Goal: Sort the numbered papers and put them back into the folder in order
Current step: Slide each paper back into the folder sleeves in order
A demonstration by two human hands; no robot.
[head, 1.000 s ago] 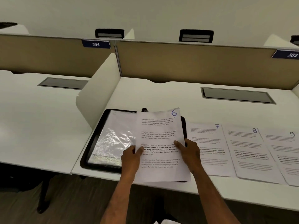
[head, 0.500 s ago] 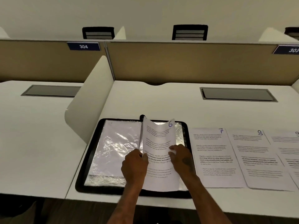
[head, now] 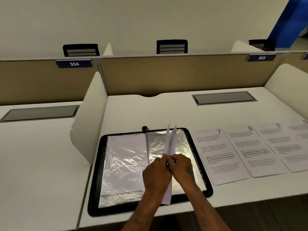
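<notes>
Head view: the sheet numbered 6 [head: 170, 142] is turned nearly edge-on to the camera, so its text is unreadable and its number is only partly visible at the top. The left hand [head: 156, 174] and right hand [head: 182, 165] meet at its middle, fingers grasping it from either side above the folder's right half; the fingertips are mostly hidden behind the backs of the hands. The black folder [head: 95, 180] lies open on the desk [head: 150, 110]. Its left plastic sleeve [head: 125, 157] holds a white sheet, while glare hides what is in the right sleeve [head: 183, 145]. Just right of the folder lie paper 7 [head: 216, 155], paper 8 [head: 255, 150] and paper 9 [head: 283, 142], overlapping. A further sheet [head: 301, 130] is cut off at the frame edge.
</notes>
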